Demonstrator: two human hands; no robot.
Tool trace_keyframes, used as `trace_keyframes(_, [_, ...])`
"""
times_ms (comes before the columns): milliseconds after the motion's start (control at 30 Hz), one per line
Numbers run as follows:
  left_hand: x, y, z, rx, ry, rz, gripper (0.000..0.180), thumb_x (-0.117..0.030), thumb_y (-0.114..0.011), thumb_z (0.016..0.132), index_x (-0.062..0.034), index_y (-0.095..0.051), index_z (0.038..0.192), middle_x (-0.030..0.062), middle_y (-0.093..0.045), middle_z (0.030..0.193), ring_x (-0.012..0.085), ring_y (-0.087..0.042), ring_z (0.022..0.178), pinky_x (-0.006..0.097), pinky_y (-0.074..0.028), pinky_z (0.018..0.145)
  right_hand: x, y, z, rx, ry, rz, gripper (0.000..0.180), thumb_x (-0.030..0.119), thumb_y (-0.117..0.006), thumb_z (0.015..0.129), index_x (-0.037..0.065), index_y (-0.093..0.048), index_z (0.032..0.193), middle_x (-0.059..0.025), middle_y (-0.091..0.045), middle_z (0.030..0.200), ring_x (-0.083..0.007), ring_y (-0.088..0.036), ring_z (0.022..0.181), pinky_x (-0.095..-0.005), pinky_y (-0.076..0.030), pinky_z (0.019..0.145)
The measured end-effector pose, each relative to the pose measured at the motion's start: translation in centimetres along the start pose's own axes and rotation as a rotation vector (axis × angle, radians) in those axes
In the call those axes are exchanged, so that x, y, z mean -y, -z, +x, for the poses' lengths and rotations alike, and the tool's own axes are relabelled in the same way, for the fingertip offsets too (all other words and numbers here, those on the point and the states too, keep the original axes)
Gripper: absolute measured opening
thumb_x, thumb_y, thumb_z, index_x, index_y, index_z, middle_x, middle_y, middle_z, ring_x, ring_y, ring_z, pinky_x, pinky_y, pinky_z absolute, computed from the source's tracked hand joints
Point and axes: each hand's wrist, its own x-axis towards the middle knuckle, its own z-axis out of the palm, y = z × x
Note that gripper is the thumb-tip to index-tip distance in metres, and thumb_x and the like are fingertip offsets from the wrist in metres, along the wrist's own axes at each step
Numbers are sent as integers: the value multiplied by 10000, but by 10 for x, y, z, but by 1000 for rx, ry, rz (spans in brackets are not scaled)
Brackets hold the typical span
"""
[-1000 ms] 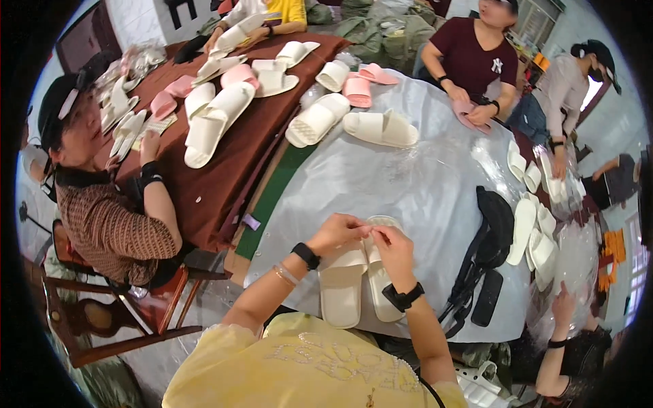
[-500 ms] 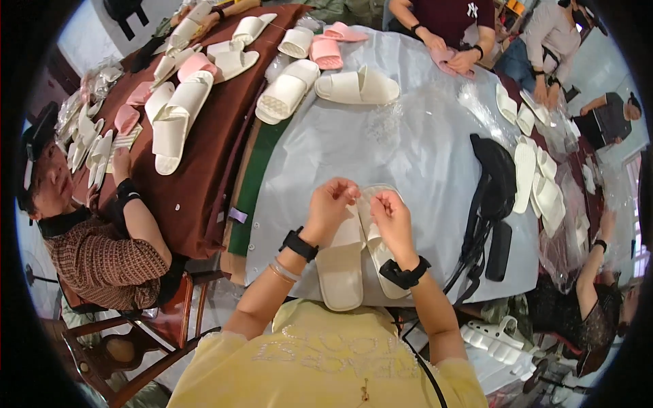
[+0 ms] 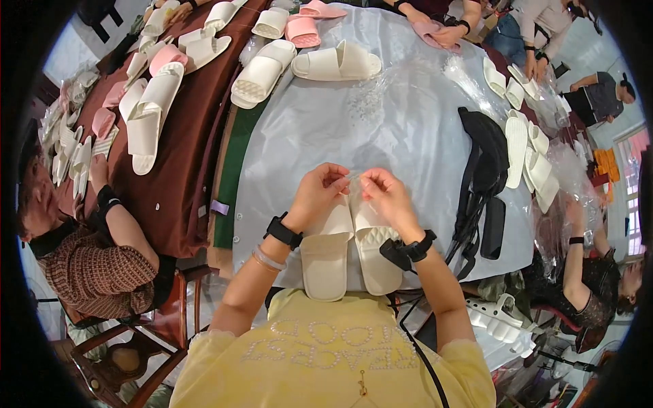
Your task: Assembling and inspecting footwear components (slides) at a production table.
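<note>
Our left hand (image 3: 318, 197) and right hand (image 3: 393, 200) are close together above two white slide slippers (image 3: 325, 265), which lie side by side at the near edge of the counter (image 3: 422, 129). Each grip is narrow, thumb towards fingers; whether it holds something, we cannot tell. A black waist bag (image 3: 484, 153) lies to the right.

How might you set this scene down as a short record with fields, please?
Left hand: pinching, above the paired white slippers
Right hand: pinching close beside it; anything held is unclear
Paired white slippers: side by side
Table: pale covering
Right of pair: black bag with straps
Far left of table: pink slipper, other white slippers
</note>
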Motion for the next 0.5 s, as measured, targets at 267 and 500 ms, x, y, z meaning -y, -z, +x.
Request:
trace_keyframes(267, [-3,-3,-1,28,-9,75,115,-68,-556,851,2,-537,941,15,-569,830,71,-533,719,210,-453,652,-8,-1,1,-26,9,-22,174,142,-540,879,3,-580,976,0,-580,791,-68,-529,676,-215,-461,642])
trace_keyframes(500, [3,-1,4,54,-27,-60,153,-54,-592,822,-7,-490,925,21,-558,818,75,-532,704,211,-446,639,-6,0,2,-18,-29,-21,183,153,-550,875,0,-589,968,-16,-596,815,-74,-541,683,-214,-459,653])
